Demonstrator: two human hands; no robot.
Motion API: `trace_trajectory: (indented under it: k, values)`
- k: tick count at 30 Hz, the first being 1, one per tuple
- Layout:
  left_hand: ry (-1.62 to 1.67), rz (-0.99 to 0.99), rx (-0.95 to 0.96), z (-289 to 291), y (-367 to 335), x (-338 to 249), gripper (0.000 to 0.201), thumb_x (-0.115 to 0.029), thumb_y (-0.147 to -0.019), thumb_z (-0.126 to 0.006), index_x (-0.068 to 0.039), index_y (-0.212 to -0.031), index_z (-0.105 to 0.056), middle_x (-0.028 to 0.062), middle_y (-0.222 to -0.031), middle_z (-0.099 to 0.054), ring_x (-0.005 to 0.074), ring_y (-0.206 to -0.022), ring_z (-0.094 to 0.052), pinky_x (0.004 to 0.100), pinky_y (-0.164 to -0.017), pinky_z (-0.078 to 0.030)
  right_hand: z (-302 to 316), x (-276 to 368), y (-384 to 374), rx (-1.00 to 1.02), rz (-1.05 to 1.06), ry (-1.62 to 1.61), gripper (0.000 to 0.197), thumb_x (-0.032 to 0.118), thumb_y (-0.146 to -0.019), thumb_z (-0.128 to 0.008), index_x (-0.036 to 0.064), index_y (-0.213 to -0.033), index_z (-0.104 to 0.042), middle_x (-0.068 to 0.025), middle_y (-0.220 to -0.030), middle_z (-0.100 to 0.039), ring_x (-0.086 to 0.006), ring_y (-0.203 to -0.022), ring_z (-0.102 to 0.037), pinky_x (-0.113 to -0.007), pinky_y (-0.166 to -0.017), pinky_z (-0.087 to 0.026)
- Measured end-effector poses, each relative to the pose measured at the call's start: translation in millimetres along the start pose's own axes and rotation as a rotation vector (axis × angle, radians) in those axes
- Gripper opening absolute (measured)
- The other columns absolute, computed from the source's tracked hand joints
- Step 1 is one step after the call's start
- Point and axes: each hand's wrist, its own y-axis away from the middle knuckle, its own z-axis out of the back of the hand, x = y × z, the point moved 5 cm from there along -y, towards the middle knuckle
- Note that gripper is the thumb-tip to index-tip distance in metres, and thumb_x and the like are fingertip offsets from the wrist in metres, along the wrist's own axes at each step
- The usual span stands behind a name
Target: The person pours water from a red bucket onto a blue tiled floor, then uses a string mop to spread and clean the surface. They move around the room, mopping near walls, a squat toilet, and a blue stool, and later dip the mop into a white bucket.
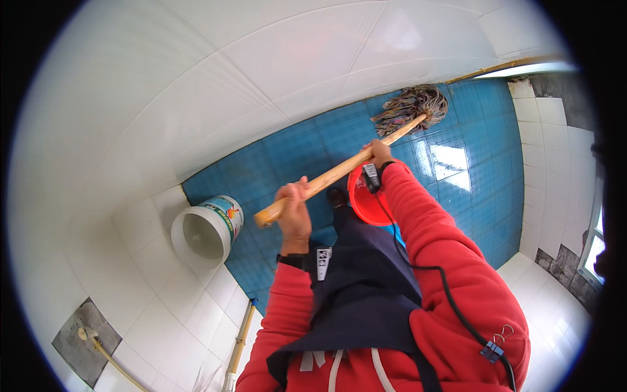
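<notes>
A string mop with a pale wooden handle (339, 171) slants across the view, its grey, frayed head (413, 108) lying on the blue tiled floor by the far wall. My left hand (295, 210) is wrapped round the handle close to its butt end. Farther along the shaft, my right hand (377, 154) grips it with the fingers closed. Under my right wrist stands a red bucket (369, 206), partly hidden by my sleeve. A dark device with a black cable is strapped at that wrist.
A white bucket (208, 230) with a coloured label stands by the left wall. White tiled walls enclose the wet, shiny blue floor (486, 176). A pipe (243, 336) runs up the near-left wall, beside a wall fitting with a hose (88, 334). A doorway or window lies at right.
</notes>
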Motion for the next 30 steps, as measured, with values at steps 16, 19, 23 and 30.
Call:
trace_trajectory:
  k: [16,19,23,30]
  values:
    - [-0.351,-0.48,-0.297,148,170,-374,0.018,-0.006,-0.076,-0.047,-0.011,-0.062,-0.036,0.0009,-0.054,-0.036,0.0154,-0.058,-0.042,0.0385,-0.075,-0.037,-205,-373,277,0.281,-0.362,0.067,0.004,0.005,-0.075,-0.045,0.002,-0.076,-0.042,-0.013,-0.066,-0.047,-0.0245,-0.06,-0.051,-0.042,-0.061,-0.049]
    - [-0.53,-0.602,-0.447,148,200,-409,0.019,-0.005,-0.075,-0.048,-0.01,-0.061,-0.036,0.0028,-0.055,-0.04,0.0155,-0.057,-0.043,0.0385,-0.075,-0.039,-235,-432,309,0.355,-0.451,0.07,0.005,0.006,-0.076,-0.047,0.004,-0.078,-0.042,-0.0102,-0.064,-0.045,-0.0222,-0.06,-0.051,-0.039,-0.059,-0.047]
    - [-0.799,-0.7,-0.459,126,197,-402,0.018,-0.001,-0.073,-0.046,-0.008,-0.06,-0.036,0.0037,-0.057,-0.041,0.0148,-0.057,-0.041,0.0383,-0.074,-0.04,-281,-477,314,0.593,-0.609,0.166,0.007,0.009,-0.076,-0.049,0.0047,-0.076,-0.043,-0.0102,-0.068,-0.049,-0.0235,-0.058,-0.051,-0.039,-0.059,-0.047]
    - [-1.032,-0.747,-0.451,103,142,-354,0.023,-0.016,-0.081,-0.054,-0.007,-0.064,-0.042,0.0024,-0.056,-0.042,0.0156,-0.057,-0.044,0.0387,-0.074,-0.042,-324,-503,282,0.81,-0.932,0.315,0.012,0.011,-0.079,-0.052,0.005,-0.074,-0.043,-0.0088,-0.061,-0.048,-0.0222,-0.055,-0.048,-0.037,-0.056,-0.046]
